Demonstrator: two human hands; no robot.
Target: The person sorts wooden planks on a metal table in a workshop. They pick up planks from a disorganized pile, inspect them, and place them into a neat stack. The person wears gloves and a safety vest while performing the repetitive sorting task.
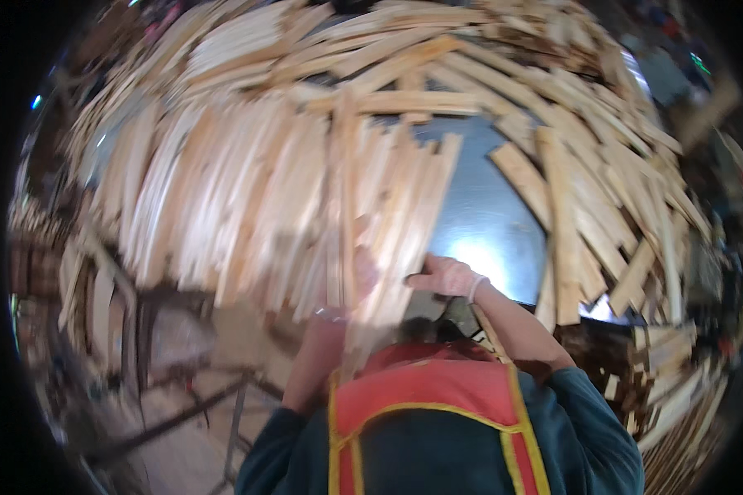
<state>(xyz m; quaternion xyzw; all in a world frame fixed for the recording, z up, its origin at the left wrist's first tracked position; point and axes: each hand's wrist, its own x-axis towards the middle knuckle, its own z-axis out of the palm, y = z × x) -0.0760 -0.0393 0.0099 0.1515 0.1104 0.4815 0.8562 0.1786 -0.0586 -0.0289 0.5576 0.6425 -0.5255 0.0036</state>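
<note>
A long, narrow wooden strip (340, 206) stands out over a row of similar strips. My left hand (362, 268), blurred by motion, is closed around its near part. My right hand (447, 275), in a thin pale glove, is at the right edge of the row. Its thumb and forefinger are apart, and the thumb touches or nearly touches the outermost strip (432, 202). The other fingers are partly hidden. To the left, pale strips (248, 190) lie side by side, their near ends uneven.
A shiny metal tabletop (491, 219) shows right of the row. Loose boards (561, 223) lie crisscrossed at its right, and more wood is heaped along the far side (404, 54). Cut wood pieces (669, 355) are stacked at lower right. A metal frame (182, 417) stands at lower left.
</note>
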